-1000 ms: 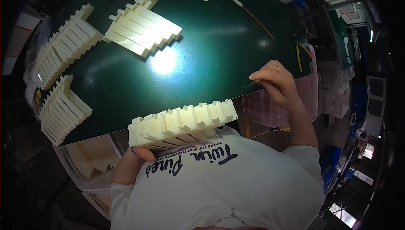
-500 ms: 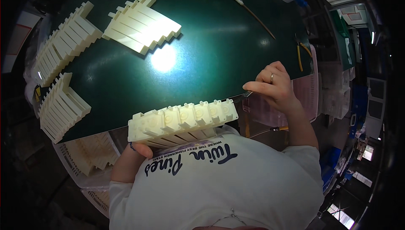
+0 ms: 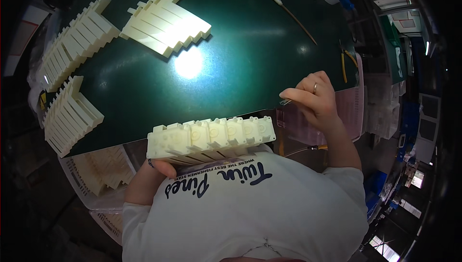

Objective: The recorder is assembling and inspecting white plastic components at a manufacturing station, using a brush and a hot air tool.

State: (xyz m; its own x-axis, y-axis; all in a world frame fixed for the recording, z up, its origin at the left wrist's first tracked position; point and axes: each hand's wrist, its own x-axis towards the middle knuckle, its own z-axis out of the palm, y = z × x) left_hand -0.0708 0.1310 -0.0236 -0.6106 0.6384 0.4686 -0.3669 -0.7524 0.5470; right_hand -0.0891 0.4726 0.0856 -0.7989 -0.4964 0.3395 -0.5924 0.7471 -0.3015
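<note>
My left hand (image 3: 165,168) grips the left end of a long cream plastic part (image 3: 211,136) and holds it up against my shirt at the table's front edge. Round recesses and small pegs line its upper face, with slots between ribs below. Most of the left fingers are hidden under it. Right of the part and apart from it, my right hand (image 3: 315,99) is closed in a pinch. A small thin metal tool (image 3: 286,102), perhaps a blade, pokes out at the fingertips; the rest is hidden in the hand.
Stepped cream plastic parts (image 3: 166,21) lie on the dark green table (image 3: 231,79), with more at its left edge. A thin brown stick with a white end (image 3: 291,14) and yellow-handled pliers (image 3: 344,65) lie right. A pink crate (image 3: 341,118) stands beyond the right edge, a parts-filled crate (image 3: 86,190) lower left.
The metal tool has come away from the part's right end, my right hand shifting slightly right. The part has tipped a little, showing more of its recessed face. The whole view has shifted slightly.
</note>
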